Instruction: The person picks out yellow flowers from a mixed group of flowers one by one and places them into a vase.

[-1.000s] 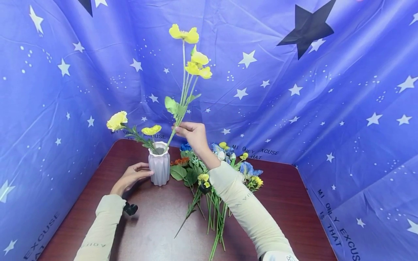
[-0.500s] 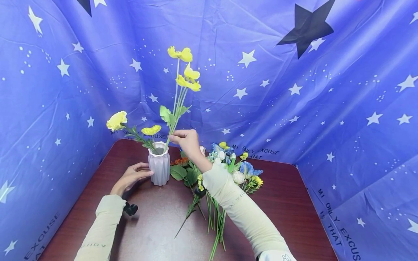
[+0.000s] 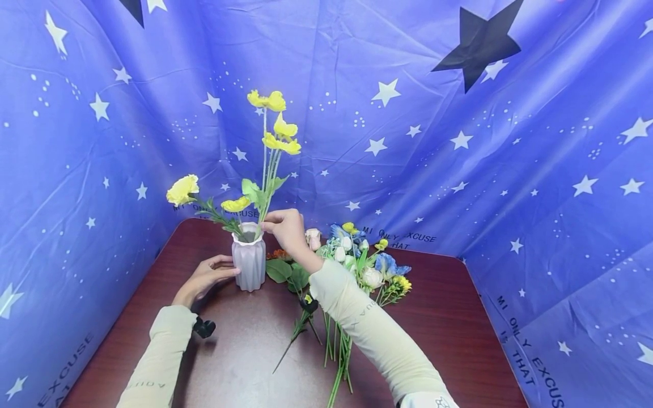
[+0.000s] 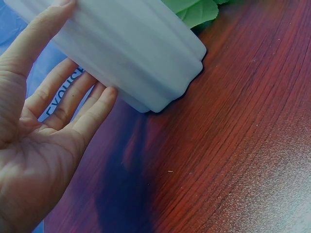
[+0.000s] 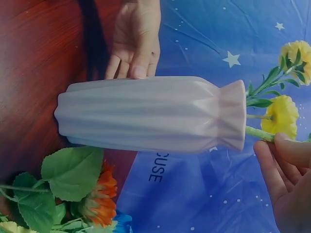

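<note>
A pale, ribbed vase (image 3: 249,263) stands upright on the table. My left hand (image 3: 206,277) touches its left side; in the left wrist view the thumb and fingertips rest against the vase wall with the fingers nearly straight. My right hand (image 3: 287,231) pinches a stem of yellow poppies (image 3: 270,170) between thumb and fingertips just above the rim. The stem's lower end is inside the vase, hidden by the wall. A yellow carnation (image 3: 182,190) and a lower yellow bloom (image 3: 236,204) lean out of the vase toward the left.
To the right lies a pile of artificial flowers: blue blooms (image 3: 386,264), a white rose (image 3: 372,277), an orange flower (image 5: 100,196), green leaves (image 3: 279,270) and long stems (image 3: 336,379). Star-printed blue cloth (image 3: 352,170) surrounds the dark red table (image 3: 439,317).
My right hand has moved down and left, lowering the yellow poppies deeper into the vase and bringing them more upright. The left hand and vase stay in place.
</note>
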A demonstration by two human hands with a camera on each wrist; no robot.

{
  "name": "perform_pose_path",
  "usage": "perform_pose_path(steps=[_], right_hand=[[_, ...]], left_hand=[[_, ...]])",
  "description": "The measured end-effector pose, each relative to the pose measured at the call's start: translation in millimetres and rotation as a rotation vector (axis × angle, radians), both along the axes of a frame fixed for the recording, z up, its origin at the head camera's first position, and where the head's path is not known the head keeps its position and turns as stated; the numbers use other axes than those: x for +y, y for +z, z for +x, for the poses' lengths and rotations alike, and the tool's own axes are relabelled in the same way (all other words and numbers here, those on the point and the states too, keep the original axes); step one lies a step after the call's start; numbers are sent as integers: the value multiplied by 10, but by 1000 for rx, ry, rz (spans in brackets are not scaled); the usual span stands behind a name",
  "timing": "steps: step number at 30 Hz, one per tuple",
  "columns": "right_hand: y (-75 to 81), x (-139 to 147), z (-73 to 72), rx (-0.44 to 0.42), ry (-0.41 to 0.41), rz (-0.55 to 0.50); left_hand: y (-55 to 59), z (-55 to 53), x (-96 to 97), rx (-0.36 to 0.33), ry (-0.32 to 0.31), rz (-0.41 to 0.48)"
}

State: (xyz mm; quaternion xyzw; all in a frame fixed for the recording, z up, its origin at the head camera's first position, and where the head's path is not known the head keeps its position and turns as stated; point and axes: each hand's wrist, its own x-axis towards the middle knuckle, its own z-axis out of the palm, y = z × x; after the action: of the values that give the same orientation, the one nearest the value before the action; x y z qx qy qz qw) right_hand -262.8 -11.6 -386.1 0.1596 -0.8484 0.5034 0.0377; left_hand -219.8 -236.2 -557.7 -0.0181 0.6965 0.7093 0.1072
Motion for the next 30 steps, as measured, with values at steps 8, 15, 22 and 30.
perform_pose_path(steps=[8, 15, 22, 30], right_hand=[[-56, -32, 21, 15, 14, 34], [-68, -43, 19, 16, 15, 25], [-54, -25, 43, 60, 43, 49], [-60, -19, 56, 73, 55, 15]], left_hand=[[-28, -5, -1, 1, 4, -9], [-46, -27, -2, -9, 26, -17], [-48, -25, 6, -1, 13, -14], [-45, -13, 11, 3, 19, -13]])
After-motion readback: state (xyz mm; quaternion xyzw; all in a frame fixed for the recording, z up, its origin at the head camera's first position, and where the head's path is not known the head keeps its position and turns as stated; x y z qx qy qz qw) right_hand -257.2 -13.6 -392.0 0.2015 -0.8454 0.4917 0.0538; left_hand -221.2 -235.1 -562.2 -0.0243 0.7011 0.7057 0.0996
